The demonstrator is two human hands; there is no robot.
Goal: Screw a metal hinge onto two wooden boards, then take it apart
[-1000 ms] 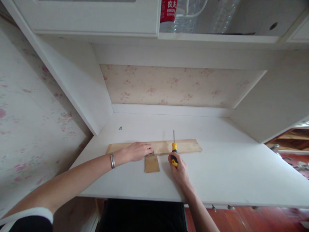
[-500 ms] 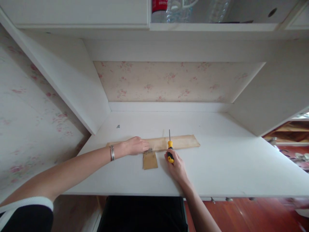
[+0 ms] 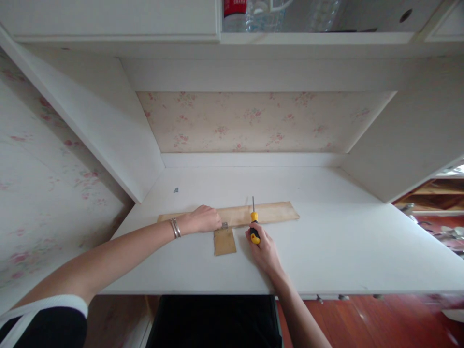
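Observation:
A long, pale wooden board (image 3: 261, 214) lies across the white desk. Below its near edge is a small squarish wooden piece (image 3: 225, 242) with what look like small holes along its top. A small metal hinge (image 3: 224, 225) sits where the two pieces meet. My left hand (image 3: 207, 218), with a silver bracelet on its wrist, is closed at the left end of the hinge, its fingertips mostly hidden. My right hand (image 3: 264, 245) is wrapped round the yellow and black handle of a screwdriver (image 3: 254, 227), whose shaft points away from me over the board.
A small grey metal piece (image 3: 176, 190) lies on the white desk (image 3: 326, 241) behind the board's left end. White side panels (image 3: 402, 125) flank the desk. An overhead shelf holds clear plastic bottles (image 3: 264, 19). A black seat (image 3: 217, 321) is below the front edge.
My left hand's fingers have curled in from a flatter pose, and its wrist has turned. The hinge has shifted slightly, baring the small piece's top edge. My right hand stays nearly still with the screwdriver.

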